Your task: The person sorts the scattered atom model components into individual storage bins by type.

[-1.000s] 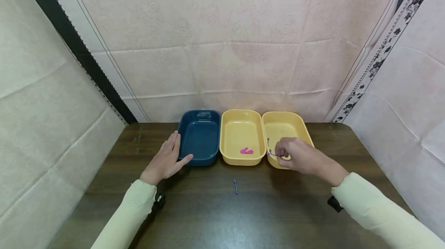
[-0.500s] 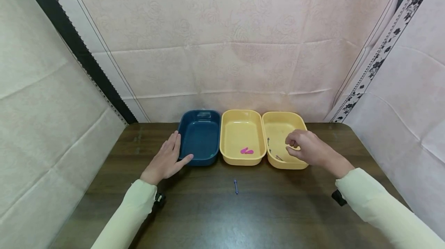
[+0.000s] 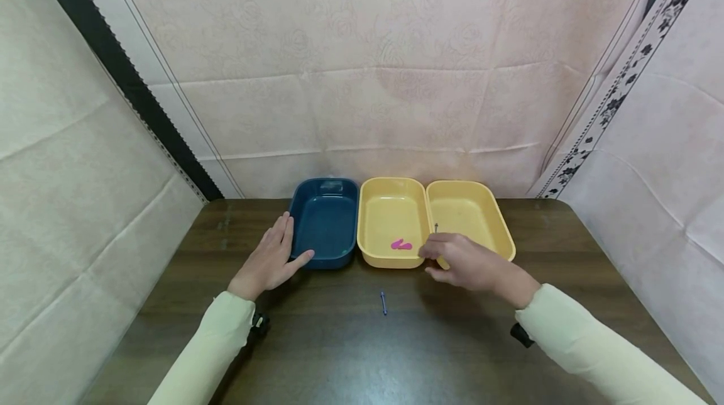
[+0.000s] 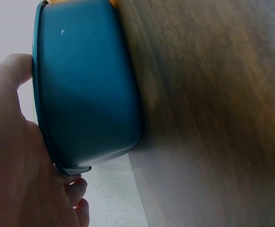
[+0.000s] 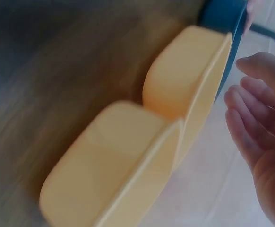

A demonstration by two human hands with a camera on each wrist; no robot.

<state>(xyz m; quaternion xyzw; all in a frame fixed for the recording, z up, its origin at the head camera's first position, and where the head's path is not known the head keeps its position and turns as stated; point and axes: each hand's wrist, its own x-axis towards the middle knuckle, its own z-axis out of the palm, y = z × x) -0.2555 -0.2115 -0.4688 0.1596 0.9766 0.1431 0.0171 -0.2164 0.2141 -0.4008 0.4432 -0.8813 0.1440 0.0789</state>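
Observation:
My left hand point(image 3: 266, 260) rests against the left rim of the blue tray point(image 3: 326, 222), fingers extended and thumb at the near corner. In the left wrist view, that hand touches the rim of the blue tray point(image 4: 85, 85). My right hand point(image 3: 466, 260) hovers over the near edges of the two yellow trays, holding nothing; its fingers point(image 5: 251, 113) are loosely bent in the right wrist view. A pink piece point(image 3: 401, 245) lies in the middle yellow tray point(image 3: 390, 204). A small dark stick point(image 3: 436, 227) shows in the right yellow tray point(image 3: 464, 200); my hand hides its near part.
A small blue stick point(image 3: 383, 303) with knobbed ends lies on the brown wooden table point(image 3: 339, 355), in front of the middle tray. The three trays stand side by side at the back, before a pale cloth point(image 3: 362, 78).
My right hand has let go of a thin blue-purple stick in the right yellow tray, lifted away, then moved left toward the middle tray. The left hand has stayed still.

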